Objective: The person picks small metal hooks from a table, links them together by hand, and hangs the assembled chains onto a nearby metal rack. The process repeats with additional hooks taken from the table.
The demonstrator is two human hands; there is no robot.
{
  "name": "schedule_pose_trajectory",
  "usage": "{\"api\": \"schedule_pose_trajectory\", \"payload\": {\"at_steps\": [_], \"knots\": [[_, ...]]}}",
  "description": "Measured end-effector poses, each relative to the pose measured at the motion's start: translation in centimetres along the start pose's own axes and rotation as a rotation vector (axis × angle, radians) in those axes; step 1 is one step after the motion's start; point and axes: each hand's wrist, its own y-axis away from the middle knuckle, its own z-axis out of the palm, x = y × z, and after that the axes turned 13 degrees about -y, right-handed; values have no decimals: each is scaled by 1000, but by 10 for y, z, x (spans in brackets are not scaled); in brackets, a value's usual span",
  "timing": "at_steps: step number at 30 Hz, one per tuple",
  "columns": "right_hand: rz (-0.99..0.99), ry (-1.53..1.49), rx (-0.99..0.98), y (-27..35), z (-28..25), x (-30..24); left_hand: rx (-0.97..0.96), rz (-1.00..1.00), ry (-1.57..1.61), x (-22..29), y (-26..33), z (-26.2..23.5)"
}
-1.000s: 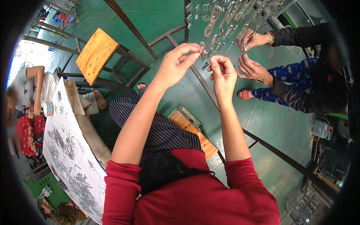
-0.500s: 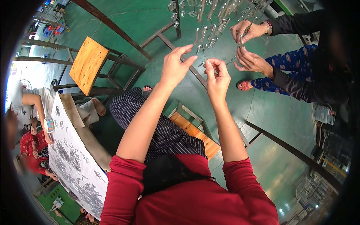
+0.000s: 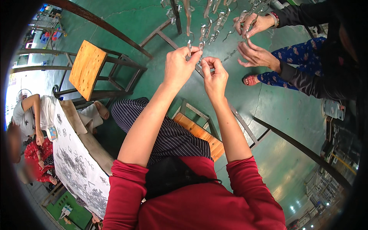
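Left hand (image 3: 179,66): thumb and forefinger nearly meeting (whether gripping, I cannot tell).
Right hand (image 3: 215,75): pinched closed on a thin strand of small dark metal pieces (image 3: 229,56), running rightward.
Hanging strand of shiny silver metal pieces (image 3: 203,30): lower end at the left fingertips, above green floor (image 3: 281,99).

Head view, one: left-side fisheye of head-worn pair, facing down and forward; left hand (image 3: 178,67) and right hand (image 3: 215,79) near, green floor (image 3: 297,114) farther off.
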Motion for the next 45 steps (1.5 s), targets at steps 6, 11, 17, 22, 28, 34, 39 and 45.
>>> {"api": "schedule_pose_trajectory", "payload": {"at_steps": [6, 11, 17, 22, 28, 34, 39, 45], "knots": [[11, 23, -12, 3, 3, 9, -32, -53, -22, 4, 1, -5], [-46, 62, -24, 3, 4, 20, -1, -6, -19, -3, 4, 0], [-117, 21, 77, -12, -4, -16, 56, 78, -14, -5, 3, -1], [-323, 113, 60, -39, -5, -44, 47, 64, -12, -3, 2, -2], [-341, 115, 52, -50, -1, -43, 38, 68, -58, -7, 2, 0], [-237, 24, 73, -42, -5, -55, -62, 41, -130, -20, 8, -1], [-179, -34, 101, -33, -14, -61, -196, -27, -209, -33, 14, 6], [-98, -3, 88, -11, -26, -44, -275, -59, -188, -56, 18, 26]]}}
